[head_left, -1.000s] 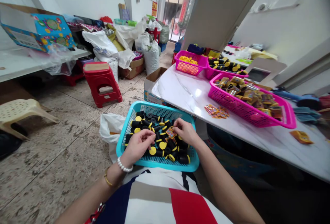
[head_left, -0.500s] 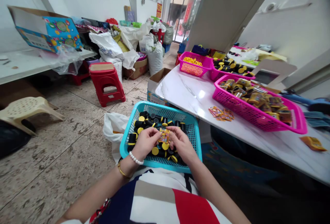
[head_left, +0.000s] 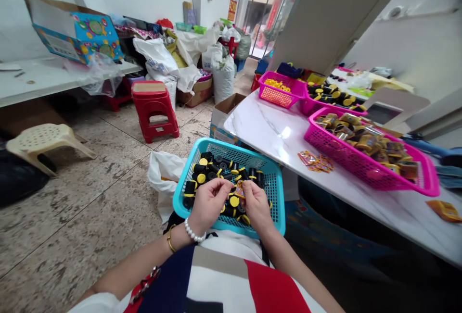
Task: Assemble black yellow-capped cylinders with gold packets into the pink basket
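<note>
A turquoise basket (head_left: 276, 193) rests on my lap, full of small black tubes with yellow caps (head_left: 216, 169). Both hands hover over its near half. My left hand (head_left: 209, 202) and my right hand (head_left: 255, 202) are closed in a pinch, and between them they hold a small orange printed packet (head_left: 238, 190), with a black tube just under it. A pearl bracelet and a gold bangle sit on my left wrist.
A white table (head_left: 267, 125) stands to the right with loose orange packets (head_left: 315, 160) and pink baskets (head_left: 364, 166) of wrapped pieces. A cardboard box (head_left: 225, 111) sits beside it. Left on the floor are a red stool (head_left: 153, 106), a beige stool (head_left: 41, 140) and white sacks (head_left: 159, 58).
My right hand picked an orange packet out of the basket and brought it toward the left hand. Both hands now pinch it, closer to my body.
</note>
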